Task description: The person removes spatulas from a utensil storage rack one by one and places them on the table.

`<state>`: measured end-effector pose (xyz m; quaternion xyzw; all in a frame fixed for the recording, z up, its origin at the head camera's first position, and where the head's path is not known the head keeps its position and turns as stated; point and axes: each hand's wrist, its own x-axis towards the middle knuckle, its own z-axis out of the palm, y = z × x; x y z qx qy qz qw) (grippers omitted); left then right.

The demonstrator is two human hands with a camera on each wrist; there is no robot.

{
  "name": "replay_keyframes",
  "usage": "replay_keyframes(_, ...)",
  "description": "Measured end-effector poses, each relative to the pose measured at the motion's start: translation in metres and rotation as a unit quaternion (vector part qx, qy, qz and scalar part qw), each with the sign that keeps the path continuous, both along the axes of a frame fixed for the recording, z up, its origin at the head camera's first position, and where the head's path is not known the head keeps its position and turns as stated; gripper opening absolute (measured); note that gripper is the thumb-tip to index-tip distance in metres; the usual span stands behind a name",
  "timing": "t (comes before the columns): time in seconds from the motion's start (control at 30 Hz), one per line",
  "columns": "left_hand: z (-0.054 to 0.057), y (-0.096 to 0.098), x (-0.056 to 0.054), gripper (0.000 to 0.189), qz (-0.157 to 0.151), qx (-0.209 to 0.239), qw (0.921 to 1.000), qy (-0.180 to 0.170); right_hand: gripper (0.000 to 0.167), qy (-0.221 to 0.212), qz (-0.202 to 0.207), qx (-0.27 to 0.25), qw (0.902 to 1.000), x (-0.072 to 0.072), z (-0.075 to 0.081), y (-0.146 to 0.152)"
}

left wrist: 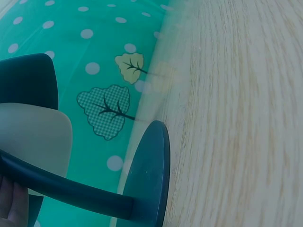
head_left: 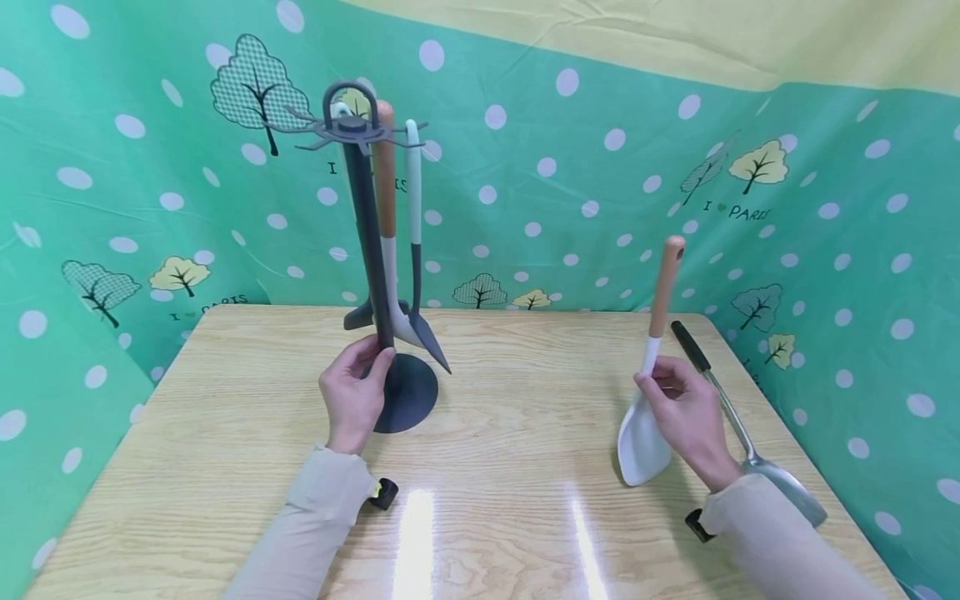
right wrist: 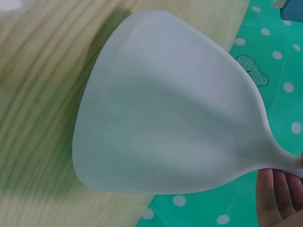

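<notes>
The white spatula (right wrist: 165,109), large in the right wrist view, tilts handle-up over the table (head_left: 510,417), the right grip (head_left: 688,412) snugly pinching its neck, leaving the handle (head_left: 664,287) free, while the left grip (head_left: 354,396) curls low round the black stand (head_left: 371,242), presumably to steady it.

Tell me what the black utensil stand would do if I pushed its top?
The black utensil stand might tip, since it's tall above a narrower round base. The hanging utensils would probably swing, because they dangle from its top. The left hand might steady it only a little, since it grips low, near the base.
</notes>
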<state>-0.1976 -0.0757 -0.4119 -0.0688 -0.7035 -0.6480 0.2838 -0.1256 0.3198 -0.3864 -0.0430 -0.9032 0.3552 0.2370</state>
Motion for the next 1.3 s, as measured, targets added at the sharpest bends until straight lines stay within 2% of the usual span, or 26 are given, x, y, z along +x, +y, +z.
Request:
replay_keyframes(0.43,0.001,0.000,0.000,0.025,-0.003,0.004,1.0000,-0.002,0.024,-0.016,-0.025,0.003,0.9996,0.010,-0.005,0.021)
replay_keyframes(1.17,0.000,0.000,0.000,0.025,-0.002,0.002,1.0000,-0.008,0.030,-0.046,-0.073,0.017,0.9961,0.028,-0.003,0.051)
replay_keyframes(1.3,0.000,0.000,0.000,0.025,-0.002,0.002,1.0000,-0.005,0.030,-0.037,-0.083,0.019,0.9957,0.031,-0.002,0.055)
